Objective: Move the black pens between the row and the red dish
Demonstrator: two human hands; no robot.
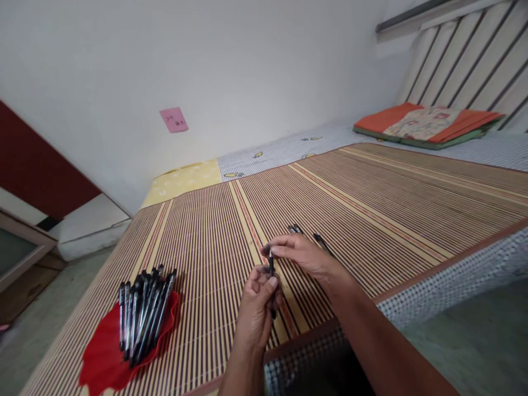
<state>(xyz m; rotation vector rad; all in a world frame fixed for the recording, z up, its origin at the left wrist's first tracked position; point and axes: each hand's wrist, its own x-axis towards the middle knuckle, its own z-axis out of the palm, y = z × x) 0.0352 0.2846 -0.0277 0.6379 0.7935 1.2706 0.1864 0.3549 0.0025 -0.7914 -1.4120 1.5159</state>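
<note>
My left hand is closed around a black pen that stands nearly upright above the striped mat, tip upward. My right hand reaches in from the right, with thumb and fingers pinched at the pen's upper end; whether a small part sits between them is too fine to make out. Just beyond my right hand lie a few pens, partly hidden by it. Another black pen rests on the mat to the right of them.
Many capped pens lie heaped on a red cloth at the left. The bamboo mat covers the bed. Folded orange fabric lies by the slatted headboard. A pink note is on the wall.
</note>
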